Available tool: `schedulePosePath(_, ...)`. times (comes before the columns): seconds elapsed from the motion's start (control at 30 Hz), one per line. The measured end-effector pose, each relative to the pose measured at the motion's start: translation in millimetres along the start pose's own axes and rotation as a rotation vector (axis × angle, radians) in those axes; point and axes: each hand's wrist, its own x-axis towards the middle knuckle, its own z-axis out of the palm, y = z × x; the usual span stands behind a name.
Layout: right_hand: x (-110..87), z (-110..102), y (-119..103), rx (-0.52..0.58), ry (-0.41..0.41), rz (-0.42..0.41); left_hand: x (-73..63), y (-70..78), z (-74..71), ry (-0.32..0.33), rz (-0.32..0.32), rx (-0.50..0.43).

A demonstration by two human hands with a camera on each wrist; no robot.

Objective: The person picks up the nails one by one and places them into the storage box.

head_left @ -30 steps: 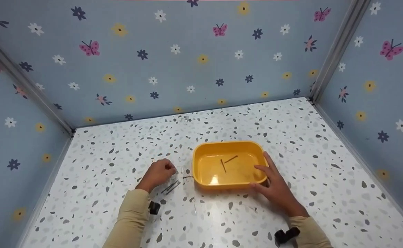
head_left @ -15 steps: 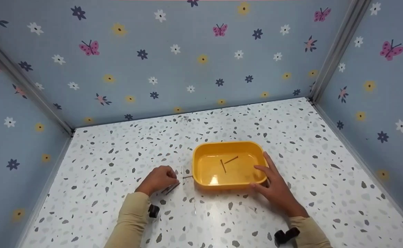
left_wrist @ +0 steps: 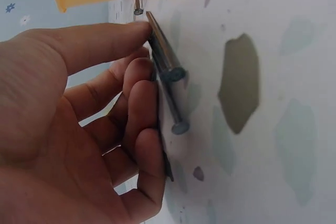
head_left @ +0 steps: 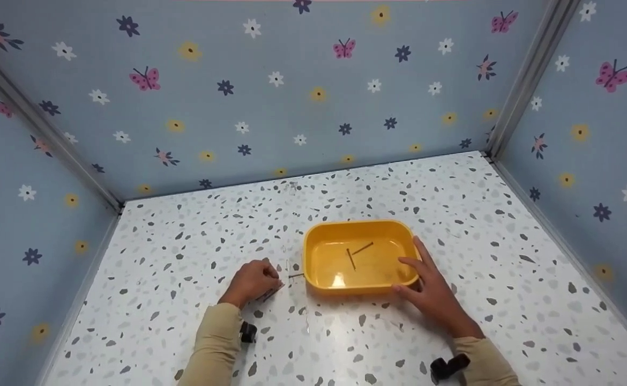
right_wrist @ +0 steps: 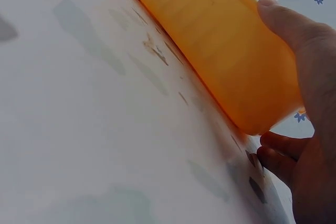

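Note:
My left hand (head_left: 253,281) is down at a small group of steel nails (head_left: 270,292) lying on the speckled tabletop. In the left wrist view its fingers are curled, and the thumb tip touches the nails (left_wrist: 170,69) near their points. Whether any nail is pinched is hidden by the thumb. My right hand (head_left: 435,297) grips the right end of a yellow plastic tub (head_left: 361,290), its thumb and fingers spread round the corner. In the right wrist view the tub wall (right_wrist: 210,45) lies between thumb and fingertips. Two nails (head_left: 351,259) lie on the tub floor.
One more nail (head_left: 296,275) lies beside the tub's left wall, pointing towards it. White speckled tabletop (head_left: 228,225) surrounds the tub. Blue flowered panels (head_left: 292,69) close off the back and both sides.
My left hand has come down and slightly right onto the group of nails, covering part of them. The right hand keeps its hold on the tub, and the head view has shifted a little.

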Motion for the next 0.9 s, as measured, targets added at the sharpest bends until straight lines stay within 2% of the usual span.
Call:
schedulePosePath(0.27,-0.7,2.0,1.4,0.01,0.005,-0.022,-3.8,-5.2,5.0,0.018,0.005,-0.002)
schedulePosePath(0.4,-0.6,-0.8,1.0,0.003,0.017,-0.035,-5.4,-2.5,5.9,0.025,0.014,-0.002)
schedulePosePath(0.7,-2.6,0.1,3.9,-0.011,0.017,-0.035,-8.5,-1.2,6.6,-0.002,0.021,-0.045)
schedulePosePath(0.9,1.8,1.3,3.7,0.0,0.022,-0.06,-5.7,-1.9,4.4,-0.016,0.028,-0.002)
